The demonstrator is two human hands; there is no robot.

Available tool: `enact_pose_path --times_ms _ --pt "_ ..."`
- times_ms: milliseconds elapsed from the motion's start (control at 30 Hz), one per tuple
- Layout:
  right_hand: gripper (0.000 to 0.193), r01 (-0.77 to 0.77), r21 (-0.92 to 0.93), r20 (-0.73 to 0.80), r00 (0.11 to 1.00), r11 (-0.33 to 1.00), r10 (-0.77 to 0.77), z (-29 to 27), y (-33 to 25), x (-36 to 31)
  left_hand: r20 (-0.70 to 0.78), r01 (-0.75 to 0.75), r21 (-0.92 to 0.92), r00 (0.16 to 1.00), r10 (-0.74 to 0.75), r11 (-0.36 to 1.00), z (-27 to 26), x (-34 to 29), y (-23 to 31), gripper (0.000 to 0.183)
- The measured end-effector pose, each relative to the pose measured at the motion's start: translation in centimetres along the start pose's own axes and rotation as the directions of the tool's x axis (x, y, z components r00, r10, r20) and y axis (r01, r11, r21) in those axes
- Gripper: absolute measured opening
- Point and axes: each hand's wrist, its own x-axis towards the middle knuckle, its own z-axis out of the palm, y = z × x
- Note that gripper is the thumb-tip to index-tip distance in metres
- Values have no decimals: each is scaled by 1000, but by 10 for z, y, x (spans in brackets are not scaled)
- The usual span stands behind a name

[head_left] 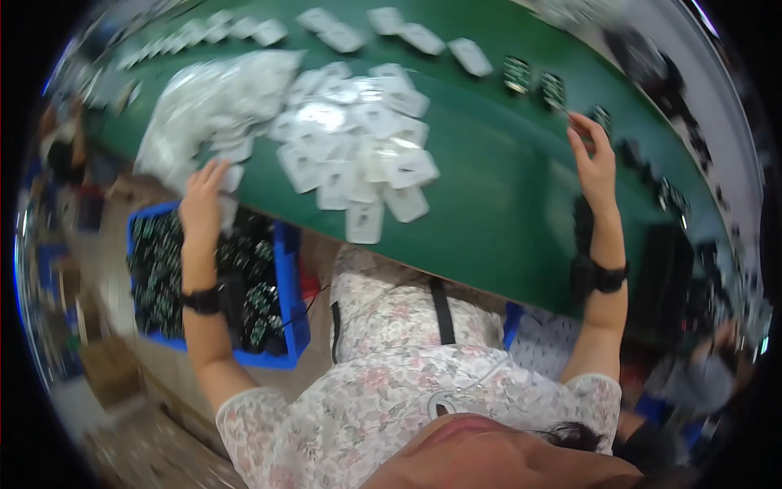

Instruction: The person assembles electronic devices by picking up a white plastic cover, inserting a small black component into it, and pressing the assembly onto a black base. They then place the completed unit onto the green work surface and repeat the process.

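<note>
My left hand [202, 204] is at the table's near left edge, closed with its fingertips over the white cards at the mouth of a clear plastic bag [220, 90]. A white card [226, 213] shows beside its palm, past the table edge; the thumb is hidden. My right hand [593, 155] is raised over the right side of the table, thumb and fingers apart, with no object visible between them. Closest to its fingertips is a small green-and-black circuit piece [553, 90], with another piece [601, 120] just right of them. Motion blur softens details.
Flat white packs [358, 147] lie heaped mid-table; more white packs [471, 57] form a row along the far side. That row continues in circuit pieces [516, 75]. A blue crate [295, 326] full of circuit pieces stands below the left table edge. Dark equipment [668, 269] is at right.
</note>
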Motion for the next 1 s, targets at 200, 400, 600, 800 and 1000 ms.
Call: enact_pose_path --times_ms 200,400,600,800,1000 --pt "23 -167 101 -294 937 981 189 -56 55 -44 -20 130 -38 991 -131 991 30 7 -25 30" --pt "20 -287 -298 -150 956 910 253 -52 72 -70 -257 -38 -784 929 -268 620 25 36 25 32" --pt "17 -342 -473 -219 938 812 267 -47 114 -52 -128 -135 -939 991 41 318 -41 40 206 25" --pt "16 -131 -592 42 980 795 193 -48 119 -42 8 -50 -987 934 357 154 -50 36 303 26" --pt "15 -139 -638 -23 987 757 162 -37 103 -40 -22 -95 -985 892 452 141 -46 40 349 29"
